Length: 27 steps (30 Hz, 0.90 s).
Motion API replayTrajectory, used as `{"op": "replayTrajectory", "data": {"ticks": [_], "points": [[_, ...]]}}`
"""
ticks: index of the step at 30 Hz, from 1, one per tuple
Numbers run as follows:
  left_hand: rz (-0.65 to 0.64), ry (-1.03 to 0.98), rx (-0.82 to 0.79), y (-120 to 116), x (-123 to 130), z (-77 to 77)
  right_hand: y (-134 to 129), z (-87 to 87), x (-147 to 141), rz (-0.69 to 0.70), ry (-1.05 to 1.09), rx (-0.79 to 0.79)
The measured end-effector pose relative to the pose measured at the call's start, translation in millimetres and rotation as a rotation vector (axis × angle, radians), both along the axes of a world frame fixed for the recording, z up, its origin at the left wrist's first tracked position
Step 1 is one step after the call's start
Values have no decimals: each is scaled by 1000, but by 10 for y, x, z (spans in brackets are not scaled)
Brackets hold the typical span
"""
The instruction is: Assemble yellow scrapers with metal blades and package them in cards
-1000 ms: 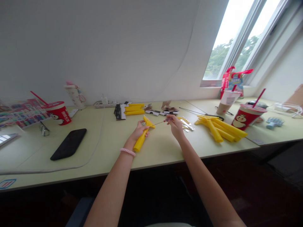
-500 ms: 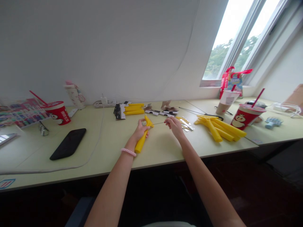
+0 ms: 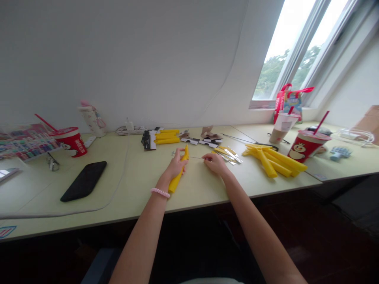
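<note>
While gripped in the left hand [image 3: 176, 165], yellow plastic handle [image 3: 175, 183] tilted across the palm, upper tip poking out past the fingers, lower end aimed toward the near desk edge. Left fingers closed around it, held just over the pale green desk [image 3: 124, 197]; desk contact not clear. Thin metal wire [image 3: 195, 157] strung roughly level between both hands. Right hand [image 3: 216, 164] low over the desktop, fingertips [image 3: 206, 157] pinched shut on the wire's right end. Wire's left end lost at the left hand, too thin to trace. Pink beaded bracelet [image 3: 160, 192] on left wrist.

Silver strips [image 3: 226, 155] just beyond the right hand. Pile of yellow handles [image 3: 274, 161] farther right, beside a red cup with straw [image 3: 304, 146]. Three more yellow pieces [image 3: 166, 138] at the back, next to black-and-white packets [image 3: 149, 139]. Black phone [image 3: 83, 181] face down or screen hidden, well left of the left hand. Second red cup [image 3: 71, 142] past it, near the back left. Milk tea cup [image 3: 281, 128] under the window [image 3: 284, 51].
</note>
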<state>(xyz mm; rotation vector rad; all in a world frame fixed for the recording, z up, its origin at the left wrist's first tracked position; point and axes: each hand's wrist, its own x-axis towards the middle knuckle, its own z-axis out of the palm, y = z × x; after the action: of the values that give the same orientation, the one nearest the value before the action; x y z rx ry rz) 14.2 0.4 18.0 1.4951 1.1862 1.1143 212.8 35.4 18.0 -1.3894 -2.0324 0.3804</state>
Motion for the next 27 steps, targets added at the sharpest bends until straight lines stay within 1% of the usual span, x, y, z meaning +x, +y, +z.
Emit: {"op": "replayTrajectory", "data": {"ticks": [4, 6, 11, 15, 18, 24, 27], "points": [[-14, 23, 1, -22, 15, 16, -2, 1, -31, 15, -101, 38], [-24, 23, -1, -30, 19, 23, 22, -17, -35, -10, -113, 47], [-15, 23, -2, -25, 30, 21, 65, -50, -54, -87, -98, 82], [-7, 22, -9, -15, 33, 12, 78, -58, -57, -104, -61, 73], [1, 24, -11, -23, 32, 15, 96, -77, -37, -158, -47, 82], [-16, 54, 8, -63, 36, 37, 137, -133, -79, -269, -193, 121], [-11, 59, 6, -61, 49, 35, 123, -127, -200, -255, -227, 162]]}}
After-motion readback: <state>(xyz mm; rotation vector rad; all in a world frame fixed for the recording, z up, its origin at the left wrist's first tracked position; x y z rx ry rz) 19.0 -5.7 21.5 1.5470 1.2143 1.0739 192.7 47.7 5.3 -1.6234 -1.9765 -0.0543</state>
